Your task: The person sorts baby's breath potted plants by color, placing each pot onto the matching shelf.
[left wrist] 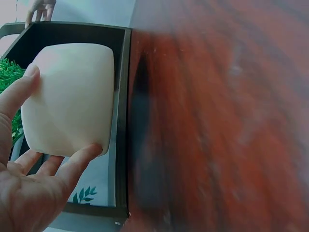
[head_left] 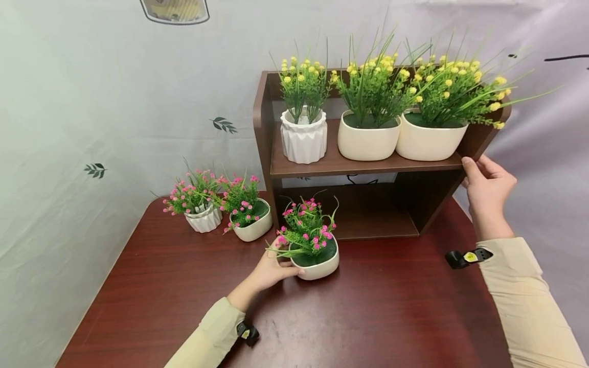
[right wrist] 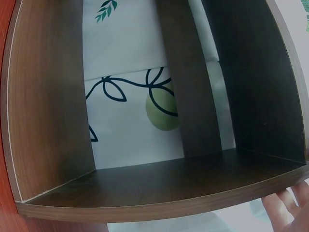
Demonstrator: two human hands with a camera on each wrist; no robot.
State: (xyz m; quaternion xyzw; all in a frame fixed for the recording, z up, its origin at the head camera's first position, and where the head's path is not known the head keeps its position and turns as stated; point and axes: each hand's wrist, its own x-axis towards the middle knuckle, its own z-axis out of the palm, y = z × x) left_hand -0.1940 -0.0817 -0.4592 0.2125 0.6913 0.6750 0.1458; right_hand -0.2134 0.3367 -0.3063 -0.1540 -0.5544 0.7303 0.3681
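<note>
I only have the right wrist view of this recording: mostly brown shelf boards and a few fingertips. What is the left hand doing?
Observer: The left hand grips a cream oval pot that holds a pink-flowered plant.
Operator: Does anything stand on the upper level of the brown shelf?
Observer: Yes, three pots of yellow flowers stand there in a row.
Operator: Are there other pink flowers?
Observer: Two more pots of pink flowers stand on the tabletop, left of the shelf.

I find no legible text; the yellow label (head_left: 470, 257) on my right wrist camera (head_left: 454, 259) and yellow sticker (head_left: 246, 334) on my left wrist camera (head_left: 253, 337) are too small to read.
</note>
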